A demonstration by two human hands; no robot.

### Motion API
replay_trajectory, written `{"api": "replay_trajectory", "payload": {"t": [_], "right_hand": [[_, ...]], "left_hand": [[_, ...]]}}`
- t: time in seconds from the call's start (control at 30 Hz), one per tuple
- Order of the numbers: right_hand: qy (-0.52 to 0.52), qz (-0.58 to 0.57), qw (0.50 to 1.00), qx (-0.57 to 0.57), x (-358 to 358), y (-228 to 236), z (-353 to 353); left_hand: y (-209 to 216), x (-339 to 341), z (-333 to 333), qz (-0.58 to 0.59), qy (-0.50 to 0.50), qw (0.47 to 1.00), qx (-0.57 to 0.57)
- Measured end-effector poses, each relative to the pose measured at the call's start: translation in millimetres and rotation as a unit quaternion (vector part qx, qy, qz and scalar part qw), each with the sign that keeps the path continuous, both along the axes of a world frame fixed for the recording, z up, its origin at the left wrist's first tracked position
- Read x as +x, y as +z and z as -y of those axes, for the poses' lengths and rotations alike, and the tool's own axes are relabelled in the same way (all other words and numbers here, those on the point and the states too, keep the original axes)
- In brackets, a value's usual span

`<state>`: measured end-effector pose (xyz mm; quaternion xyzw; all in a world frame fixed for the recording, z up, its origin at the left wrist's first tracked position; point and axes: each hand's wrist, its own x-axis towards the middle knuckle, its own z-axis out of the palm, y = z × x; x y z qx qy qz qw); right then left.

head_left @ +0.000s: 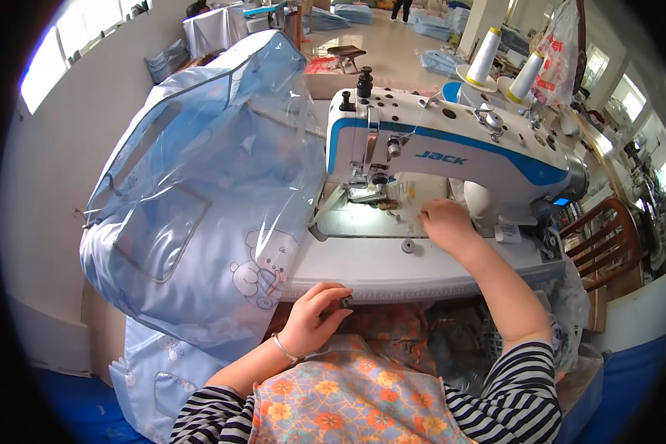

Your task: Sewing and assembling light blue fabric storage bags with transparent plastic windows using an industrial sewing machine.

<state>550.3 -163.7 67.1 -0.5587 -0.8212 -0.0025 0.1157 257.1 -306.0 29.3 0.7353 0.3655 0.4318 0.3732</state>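
Note:
At the table's front edge my left hand (pixel 312 320) pinches a small dark metal piece (pixel 346 301) between thumb and fingers; its exact kind is too small to tell. My right hand (pixel 447 223) is over the bed of a white and blue sewing machine (pixel 451 144), right of the needle. Its fingers are curled together, and what they hold, if anything, is hidden. Small loose bits lie on the lit metal bed plate (pixel 355 220) beside the presser foot (pixel 370 194). A small round metal part (pixel 408 246) sits on the white tabletop (pixel 362 255) below that hand.
A large light-blue printed fabric piece with a clear plastic cover (pixel 222 170) fills the left side and hangs off the table. Thread cones (pixel 485 58) stand behind the machine. A wooden chair (pixel 607 244) is at the right, a small stool (pixel 346 55) farther back.

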Motion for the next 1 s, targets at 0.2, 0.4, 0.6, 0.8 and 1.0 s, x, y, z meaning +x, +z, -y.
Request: {"api": "replay_trajectory", "payload": {"t": [0.2, 0.4, 0.6, 0.8, 1.0], "right_hand": [[-0.033, -0.141, 0.985, 0.091, -19, 76, 26], [-0.055, -0.123, 0.925, 0.355, 33, 147, -22], [-0.066, -0.335, 0.924, 0.169, 33, 143, -29], [-0.016, -0.579, 0.801, 0.151, 42, 144, -39], [-0.064, -0.129, 0.871, 0.47, 58, 93, -9]], "left_hand": [[-6, -3, 3, -0.013, 0.015, 1.0, -0.001], [-4, 9, 5, 0.01, -0.016, 1.0, 0.002], [-6, 6, 7, -0.006, -0.02, 1.0, 0.001], [-9, 7, 8, 0.02, -0.025, 0.999, -0.026], [-9, -1, 10, 0.014, -0.01, 0.999, -0.028]]}}
